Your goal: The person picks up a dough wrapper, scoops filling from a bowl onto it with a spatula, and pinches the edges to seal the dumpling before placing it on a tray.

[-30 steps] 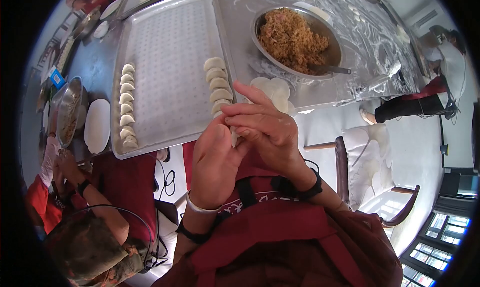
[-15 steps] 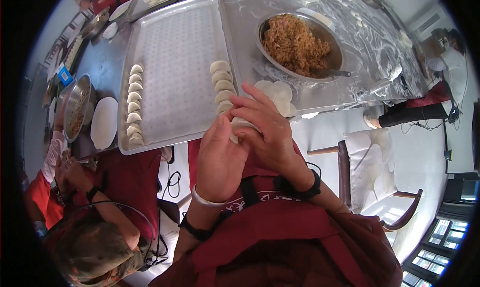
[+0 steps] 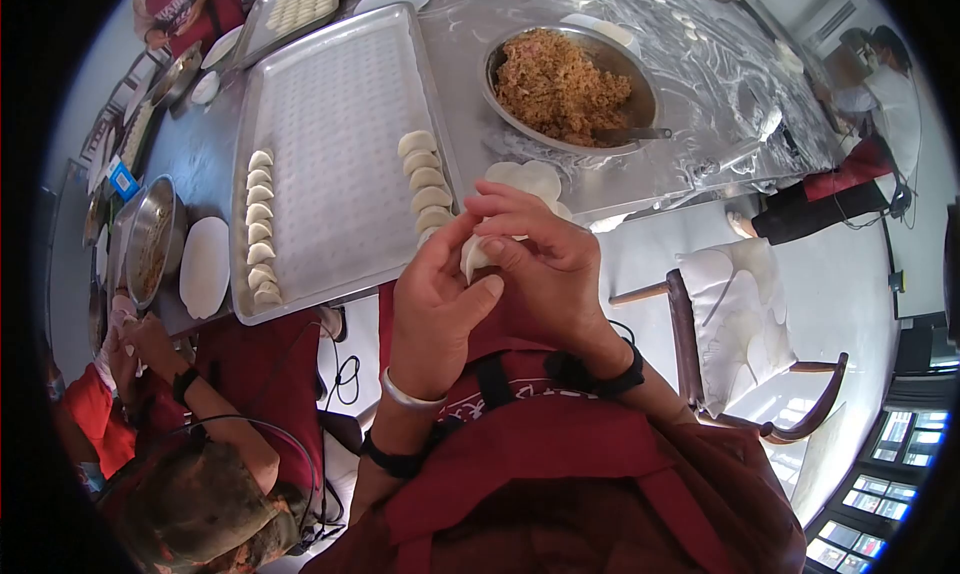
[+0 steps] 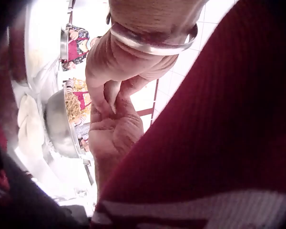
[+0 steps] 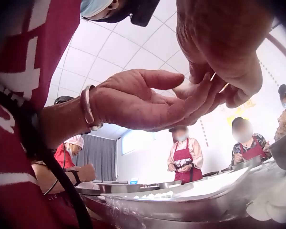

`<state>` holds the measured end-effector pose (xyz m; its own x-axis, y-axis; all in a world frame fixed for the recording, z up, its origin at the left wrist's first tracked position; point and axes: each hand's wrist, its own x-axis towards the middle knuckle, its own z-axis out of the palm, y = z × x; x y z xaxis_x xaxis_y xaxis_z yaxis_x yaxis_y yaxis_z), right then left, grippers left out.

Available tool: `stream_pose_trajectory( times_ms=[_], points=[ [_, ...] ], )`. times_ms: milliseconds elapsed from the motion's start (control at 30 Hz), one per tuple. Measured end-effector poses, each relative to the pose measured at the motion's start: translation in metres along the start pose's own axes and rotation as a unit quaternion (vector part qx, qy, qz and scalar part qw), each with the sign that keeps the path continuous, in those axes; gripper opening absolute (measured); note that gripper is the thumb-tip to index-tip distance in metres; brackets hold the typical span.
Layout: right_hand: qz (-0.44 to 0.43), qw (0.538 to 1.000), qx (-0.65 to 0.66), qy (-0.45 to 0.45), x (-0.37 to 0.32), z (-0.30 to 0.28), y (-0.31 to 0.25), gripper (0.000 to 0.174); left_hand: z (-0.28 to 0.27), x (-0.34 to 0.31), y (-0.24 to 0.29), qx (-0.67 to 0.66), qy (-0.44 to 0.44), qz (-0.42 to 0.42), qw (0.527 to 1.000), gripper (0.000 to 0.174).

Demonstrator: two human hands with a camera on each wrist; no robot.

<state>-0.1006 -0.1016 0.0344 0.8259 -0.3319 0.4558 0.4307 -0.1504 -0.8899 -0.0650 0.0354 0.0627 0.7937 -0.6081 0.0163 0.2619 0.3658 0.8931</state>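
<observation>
- White dough piece [image 3: 475, 262]: held up between the two hands, off the surface [image 3: 700, 99].
- Left hand [image 3: 436, 309]: half open, fingers lightly bent under the dough, thumb standing apart.
- Right hand [image 3: 550, 264]: nearly closed, thumb and fingers pinching the dough's upper edge.
- Head view, clock positions from the dough: metal tray [image 3: 340, 104] at 10, bearing two rows of folded dumplings [image 3: 260, 214]; stacked wrappers [image 3: 530, 180] and steel bowl [image 3: 645, 99] at 1, with brown filling [image 3: 555, 84] and a utensil [image 3: 632, 134].
- Right wrist view adds tiled ceiling [image 5: 128, 47], grey curtain [image 5: 102, 160] and masked people across the surface; the tray appears edge-on, so its two rows cannot be told apart.
- Left wrist view: bowl's outer wall, seen from the side.
- Writing: white characters [image 3: 520, 392] on the red apron [image 3: 545, 444] at 5, partly covered, unread. Blue card [image 3: 123, 179] at 9, marking too small to read.
</observation>
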Motion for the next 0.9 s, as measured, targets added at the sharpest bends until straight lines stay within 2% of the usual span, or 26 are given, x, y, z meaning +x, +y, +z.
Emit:
stream_pose_trajectory(
  times_ms=[133, 233, 333, 533, 733, 833, 900],
  points=[
    [0.014, 0.999, 0.02, 0.034, 0.002, 0.001, -0.012, 0.023, 0.003, 0.001, -0.001, -0.028, 0.039, 0.004, 0.999, 0.04],
    [-0.045, 0.997, -0.055, 0.037, 0.004, 0.001, -0.012, 0.025, 0.0, 0.001, -0.006, -0.034, 0.063, 0.007, 0.997, 0.036],
    [-0.111, 0.991, -0.069, 0.001, 0.005, -0.001, -0.01, 0.026, -0.001, -0.001, -0.009, -0.043, 0.072, 0.003, 0.996, 0.036],
    [-0.075, 0.995, -0.068, 0.007, 0.006, -0.002, -0.005, 0.021, -0.002, 0.002, -0.009, 0.021, 0.07, -0.013, 0.997, 0.038],
    [0.009, 1.0, -0.006, -0.01, 0.005, -0.004, -0.006, 0.015, -0.003, 0.003, -0.013, 0.028, 0.066, 0.0, 0.997, 0.039],
    [0.002, 1.0, -0.009, 0.011, 0.006, 0.0, -0.002, 0.012, -0.003, 0.003, -0.013, 0.041, 0.08, 0.009, 0.996, 0.04],
    [-0.018, 0.999, -0.037, -0.009, 0.007, -0.003, 0.001, 0.012, -0.004, 0.003, -0.014, 0.047, 0.073, 0.012, 0.996, 0.04]
  ],
)
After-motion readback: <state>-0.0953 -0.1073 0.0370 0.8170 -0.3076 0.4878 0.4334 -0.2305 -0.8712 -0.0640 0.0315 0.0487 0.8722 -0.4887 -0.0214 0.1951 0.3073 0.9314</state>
